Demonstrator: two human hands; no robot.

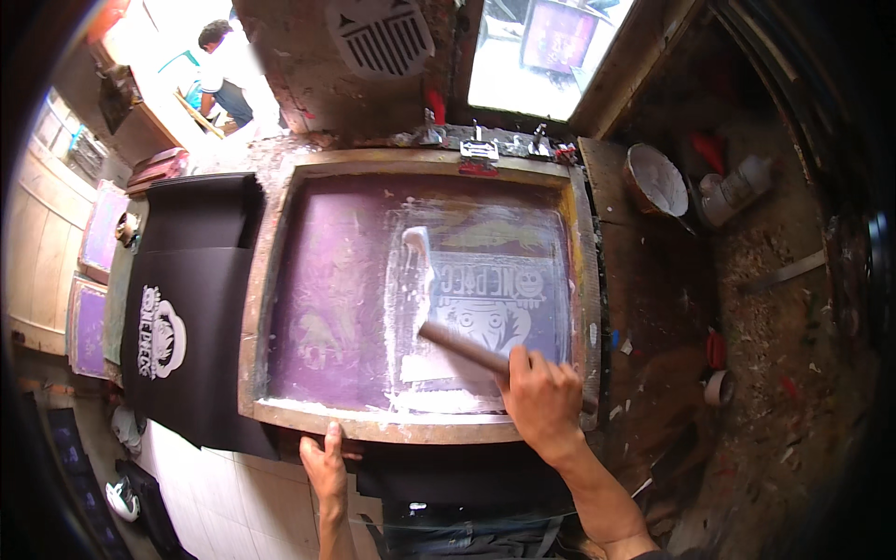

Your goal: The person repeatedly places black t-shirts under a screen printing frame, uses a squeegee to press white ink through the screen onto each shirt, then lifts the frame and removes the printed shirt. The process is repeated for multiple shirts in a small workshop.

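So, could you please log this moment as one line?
right hand: grips squeegee on screen | left hand: on frame | printed black shirt left

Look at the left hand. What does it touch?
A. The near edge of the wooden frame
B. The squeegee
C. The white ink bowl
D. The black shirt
A: the left hand presses on the near edge of the frame, while the right hand holds the squeegee.

Wooden squeegee [467, 348] angled on purple mesh of wood-framed screen [280, 280], flat.
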